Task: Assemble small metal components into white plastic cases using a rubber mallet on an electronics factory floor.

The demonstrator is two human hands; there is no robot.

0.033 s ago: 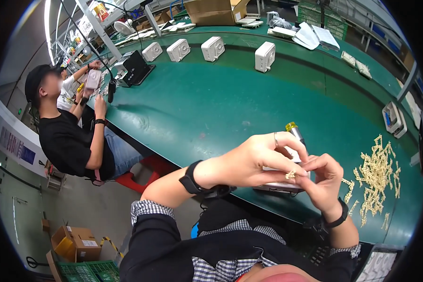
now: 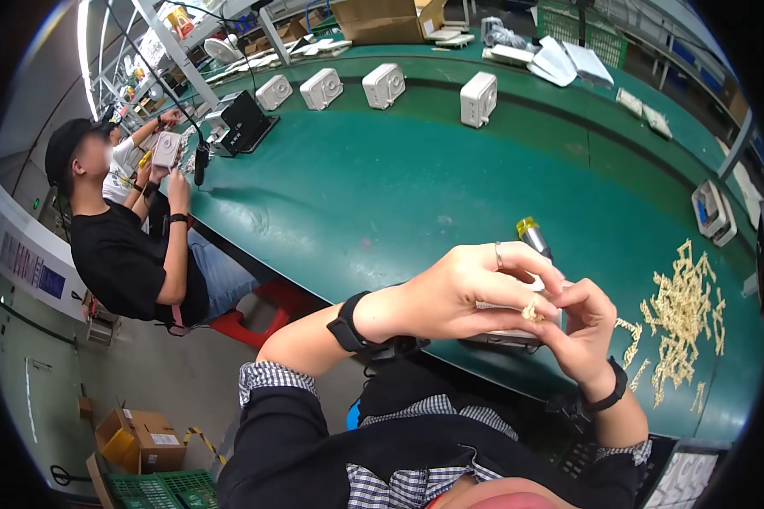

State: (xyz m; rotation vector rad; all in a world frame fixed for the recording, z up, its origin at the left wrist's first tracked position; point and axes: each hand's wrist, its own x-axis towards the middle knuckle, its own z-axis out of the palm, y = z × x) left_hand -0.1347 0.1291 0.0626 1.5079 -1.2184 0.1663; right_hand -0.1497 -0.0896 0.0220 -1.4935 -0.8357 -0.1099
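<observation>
My left hand (image 2: pixel 475 293) pinches a small cream plastic piece (image 2: pixel 531 312) between thumb and fingers. Its fingertips meet those of my right hand (image 2: pixel 587 327), which is closed in a pinch; whatever its fingers hold is hidden. Below both hands, at the near edge of the bench, lies a pale box-shaped housing (image 2: pixel 505 338), mostly covered by my fingers. Just beyond the hands is a tool with a yellow end and a metallic body (image 2: pixel 532 235). To the right of my right hand spreads a loose pile of cream plastic pieces (image 2: pixel 681 318).
White housings (image 2: pixel 479 99) stand in a row along the far side of the green bench (image 2: pixel 356 195). A black device (image 2: pixel 242 123) stands at the far left. A small tray (image 2: pixel 713 214) sits at the right. A co-worker (image 2: pixel 127 229) sits on the left, handling a white housing.
My hands have shifted very slightly, and the cream piece between my left fingers has turned a little. The co-worker's hands and housing have moved slightly.
</observation>
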